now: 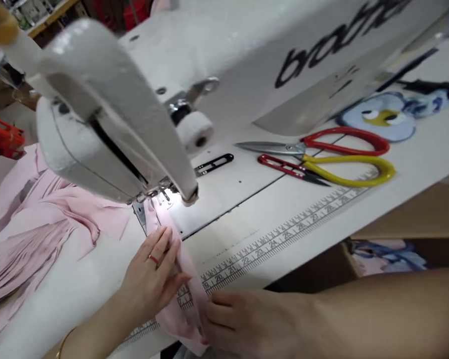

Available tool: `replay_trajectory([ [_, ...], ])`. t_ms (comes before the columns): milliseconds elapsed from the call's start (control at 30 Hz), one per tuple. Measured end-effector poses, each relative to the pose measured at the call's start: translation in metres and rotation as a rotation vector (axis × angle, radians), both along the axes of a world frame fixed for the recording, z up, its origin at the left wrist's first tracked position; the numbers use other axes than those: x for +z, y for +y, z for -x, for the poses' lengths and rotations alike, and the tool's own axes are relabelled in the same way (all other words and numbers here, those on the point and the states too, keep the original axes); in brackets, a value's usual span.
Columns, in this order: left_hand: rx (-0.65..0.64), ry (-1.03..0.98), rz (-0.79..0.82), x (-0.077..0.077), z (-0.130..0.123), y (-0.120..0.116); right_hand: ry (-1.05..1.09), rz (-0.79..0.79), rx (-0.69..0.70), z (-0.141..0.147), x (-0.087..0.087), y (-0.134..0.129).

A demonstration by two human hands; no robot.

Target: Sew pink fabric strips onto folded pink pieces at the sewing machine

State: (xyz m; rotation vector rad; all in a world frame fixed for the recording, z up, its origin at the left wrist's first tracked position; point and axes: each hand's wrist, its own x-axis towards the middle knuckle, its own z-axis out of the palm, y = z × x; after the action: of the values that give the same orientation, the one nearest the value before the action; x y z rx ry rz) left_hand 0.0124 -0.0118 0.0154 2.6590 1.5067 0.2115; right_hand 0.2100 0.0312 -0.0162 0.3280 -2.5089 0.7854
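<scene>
Reaching up to the sewing machine's presser foot [163, 192], the pink strip [189, 264] is lying lengthwise over the near part of the white table [310, 207], its lower part sagging at the front edge. The left hand [149, 279] is resting on the strip just before the foot, fingers extended and pressing down rather than closing round it; the right hand [243, 319] is keeping its curled fingers together, clamping the strip near the table edge. As for progress, the far end is already sitting at the lit needle area, while a good length is lying on the near side, apparently not yet through. The machine head [108, 109] is hiding whatever is beyond the foot, and no stitches are showing clearly, so the finished share is impossible to tell. More pink pieces [41, 234] are lying heaped at the left, with nothing indicating whether they are sewn or waiting. Dark lettering on the machine arm is reading "brother", slanting upward to the right. Along the table's near edge, a printed ruler scale [247, 259] is showing figures running through 20, 21, 22, 23, 24 and onward to 28 and 29; those by the hands are being partly covered.
</scene>
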Motion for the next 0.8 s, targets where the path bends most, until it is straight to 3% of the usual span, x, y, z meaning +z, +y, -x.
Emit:
replay_trajectory([
  [200, 0.090, 0.002, -0.052, -0.013, 0.006, 0.006, 0.019, -0.073, 0.023, 0.003, -0.009, 0.011],
  [800, 0.139, 0.028, -0.013, -0.013, 0.020, 0.027, 0.044, -0.233, -0.119, 0.032, -0.005, 0.050],
])
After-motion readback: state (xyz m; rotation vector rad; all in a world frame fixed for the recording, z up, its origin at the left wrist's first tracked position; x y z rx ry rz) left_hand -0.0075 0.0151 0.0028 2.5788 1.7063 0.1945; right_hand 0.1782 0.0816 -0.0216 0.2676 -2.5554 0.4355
